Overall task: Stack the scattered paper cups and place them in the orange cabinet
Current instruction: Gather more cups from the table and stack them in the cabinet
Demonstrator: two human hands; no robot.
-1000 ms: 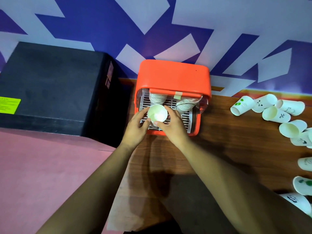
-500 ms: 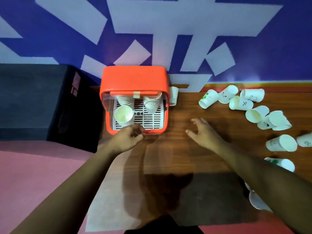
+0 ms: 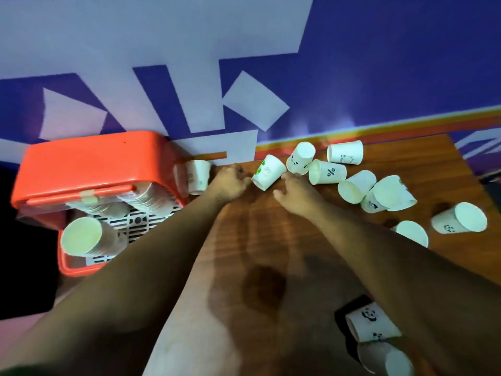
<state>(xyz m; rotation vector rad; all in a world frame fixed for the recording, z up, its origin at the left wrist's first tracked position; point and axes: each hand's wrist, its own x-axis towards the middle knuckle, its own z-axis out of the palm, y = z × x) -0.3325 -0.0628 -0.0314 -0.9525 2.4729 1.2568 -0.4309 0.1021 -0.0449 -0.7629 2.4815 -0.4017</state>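
Hands at far counter [image 3: 271,240] edge: left hand [image 3: 230,181] curled, touching green-print cup [image 3: 268,172]; right hand [image 3: 294,189] spread beside it, holding nothing. Loose cups [image 3: 352,185] lie right. Orange cabinet [image 3: 92,166] left, stacked cups [image 3: 86,236] inside.

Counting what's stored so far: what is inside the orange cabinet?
Inside the orange cabinet: three cup stacks on a slatted tray; the raised lid and left forearm hide the rest.

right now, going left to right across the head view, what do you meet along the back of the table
orange cabinet → cup beside the cabinet → left hand → green-print cup → right hand → percent-sign cup → plain cup lying mouth-forward → panda cup at far right
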